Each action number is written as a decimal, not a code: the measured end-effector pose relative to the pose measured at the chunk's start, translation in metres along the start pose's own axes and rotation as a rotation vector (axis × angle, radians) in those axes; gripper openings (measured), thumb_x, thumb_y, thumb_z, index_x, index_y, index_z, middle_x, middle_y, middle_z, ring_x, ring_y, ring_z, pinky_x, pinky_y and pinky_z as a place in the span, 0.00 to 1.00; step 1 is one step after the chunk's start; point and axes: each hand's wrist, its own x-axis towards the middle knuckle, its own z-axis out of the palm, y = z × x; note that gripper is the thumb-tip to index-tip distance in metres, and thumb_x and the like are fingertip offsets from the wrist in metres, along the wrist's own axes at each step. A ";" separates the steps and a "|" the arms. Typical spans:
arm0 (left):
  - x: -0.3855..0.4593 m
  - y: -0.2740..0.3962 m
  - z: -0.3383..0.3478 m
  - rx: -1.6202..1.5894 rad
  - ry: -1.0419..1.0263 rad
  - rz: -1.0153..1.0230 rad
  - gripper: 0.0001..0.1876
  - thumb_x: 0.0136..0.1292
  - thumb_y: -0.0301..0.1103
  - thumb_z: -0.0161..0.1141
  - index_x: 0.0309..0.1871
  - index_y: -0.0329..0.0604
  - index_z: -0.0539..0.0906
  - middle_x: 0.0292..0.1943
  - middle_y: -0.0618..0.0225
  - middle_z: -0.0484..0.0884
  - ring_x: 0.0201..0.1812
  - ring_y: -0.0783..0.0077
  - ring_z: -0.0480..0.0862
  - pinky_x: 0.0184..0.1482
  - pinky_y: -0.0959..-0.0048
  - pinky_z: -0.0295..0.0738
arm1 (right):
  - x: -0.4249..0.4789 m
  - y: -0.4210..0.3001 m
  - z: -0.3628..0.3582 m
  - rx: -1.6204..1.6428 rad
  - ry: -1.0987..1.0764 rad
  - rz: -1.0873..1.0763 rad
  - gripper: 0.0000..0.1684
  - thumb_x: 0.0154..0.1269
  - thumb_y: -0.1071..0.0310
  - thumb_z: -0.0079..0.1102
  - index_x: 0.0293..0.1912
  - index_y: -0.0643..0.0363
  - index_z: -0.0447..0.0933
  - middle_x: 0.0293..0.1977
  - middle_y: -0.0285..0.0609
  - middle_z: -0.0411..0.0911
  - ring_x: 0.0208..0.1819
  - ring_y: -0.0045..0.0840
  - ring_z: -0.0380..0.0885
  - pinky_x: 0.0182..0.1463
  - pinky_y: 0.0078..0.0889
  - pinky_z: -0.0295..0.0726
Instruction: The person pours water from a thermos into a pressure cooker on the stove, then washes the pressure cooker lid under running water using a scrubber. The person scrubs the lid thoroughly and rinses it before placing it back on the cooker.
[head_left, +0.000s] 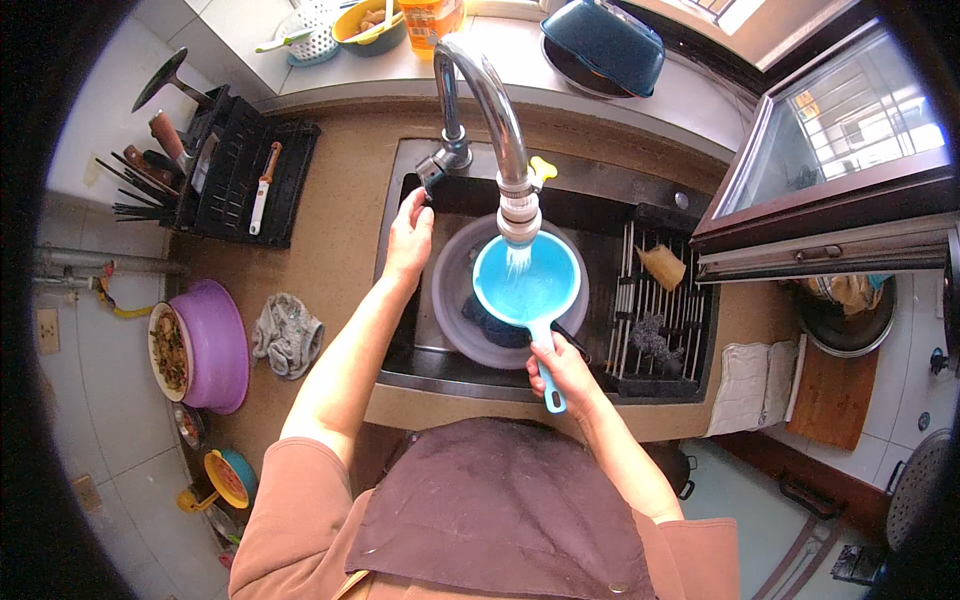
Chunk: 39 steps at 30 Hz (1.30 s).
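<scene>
My right hand (562, 371) grips the handle of a light-blue plastic water ladle (527, 289). Water runs from the white nozzle of the chrome faucet (484, 82) into the ladle's bowl. My left hand (409, 240) is at the faucet's lever (431, 171), with its fingertips at the lever's lower end; whether they grip it is unclear. Beneath the ladle, a translucent plastic basin (450, 322) stands in the steel sink (420, 360). Dark material inside the basin is partly hidden by the ladle, and a black handle sticks out at its right.
A metal rack (619, 330) with a sponge (661, 266) and steel scourer (655, 337) spans the sink's right side. An open window sash (817, 150) juts in at right. Left are a black knife rack (225, 180), a peeler (265, 187), a rag (287, 335) and a purple basin (217, 345).
</scene>
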 end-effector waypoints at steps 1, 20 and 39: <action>-0.001 0.007 0.002 -0.035 0.003 -0.043 0.23 0.67 0.34 0.47 0.65 0.42 0.62 0.64 0.62 0.64 0.62 0.67 0.66 0.55 0.69 0.68 | 0.000 0.000 0.001 -0.001 0.007 0.002 0.10 0.66 0.64 0.50 0.41 0.56 0.62 0.22 0.37 0.69 0.15 0.18 0.66 0.17 0.20 0.67; 0.016 0.008 0.008 -0.344 -0.011 -0.274 0.25 0.68 0.36 0.49 0.65 0.41 0.59 0.61 0.60 0.63 0.60 0.59 0.67 0.54 0.62 0.70 | -0.001 0.003 -0.004 -0.031 0.013 -0.109 0.12 0.63 0.64 0.53 0.41 0.58 0.63 0.23 0.36 0.70 0.16 0.15 0.68 0.16 0.19 0.69; 0.030 -0.004 0.005 -0.436 0.021 -0.359 0.27 0.66 0.34 0.50 0.66 0.39 0.58 0.61 0.56 0.63 0.61 0.56 0.66 0.54 0.60 0.70 | -0.002 0.001 0.002 -0.068 -0.038 -0.145 0.13 0.62 0.64 0.55 0.40 0.58 0.64 0.20 0.33 0.69 0.15 0.14 0.68 0.16 0.19 0.68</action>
